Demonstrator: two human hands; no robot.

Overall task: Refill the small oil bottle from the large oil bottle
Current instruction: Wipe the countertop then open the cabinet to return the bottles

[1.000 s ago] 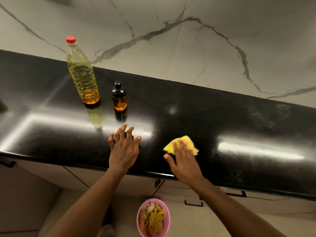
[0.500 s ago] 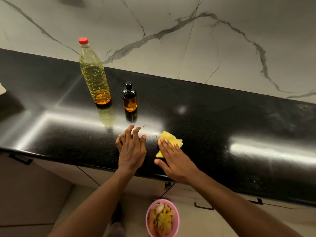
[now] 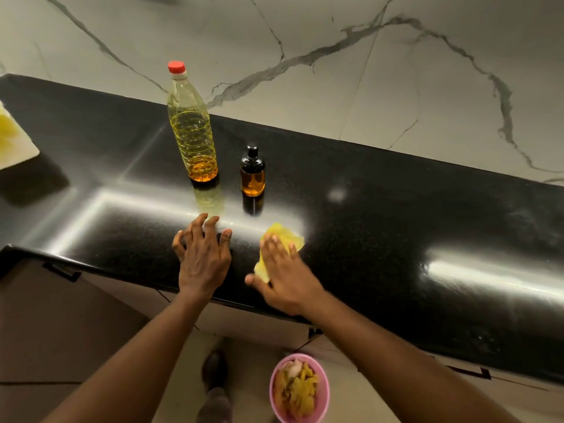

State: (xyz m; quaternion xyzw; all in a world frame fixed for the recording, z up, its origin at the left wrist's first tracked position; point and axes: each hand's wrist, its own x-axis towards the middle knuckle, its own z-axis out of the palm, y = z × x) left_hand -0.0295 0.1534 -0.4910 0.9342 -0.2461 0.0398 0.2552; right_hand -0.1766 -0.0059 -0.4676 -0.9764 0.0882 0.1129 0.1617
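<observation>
A tall clear large oil bottle point(image 3: 193, 129) with a red cap stands upright on the black counter point(image 3: 381, 215), partly filled with yellow oil. Just to its right stands the small oil bottle point(image 3: 252, 175), amber with a black pump top. Both are capped. My left hand point(image 3: 203, 254) rests flat on the counter in front of the bottles, fingers spread, holding nothing. My right hand point(image 3: 283, 276) presses a yellow cloth point(image 3: 285, 239) against the counter, a little right of the small bottle and nearer the front edge.
A white marble wall point(image 3: 335, 71) rises behind the counter. A pale board with something yellow point(image 3: 12, 138) sits at the far left. On the floor below stands a pink bin of scraps point(image 3: 299, 389). Cabinet fronts with dark handles point(image 3: 61, 271) run under the counter.
My right hand slid the yellow cloth left toward my left hand, then back a little to the right. My left hand stayed flat. The bottles did not move on the counter.
</observation>
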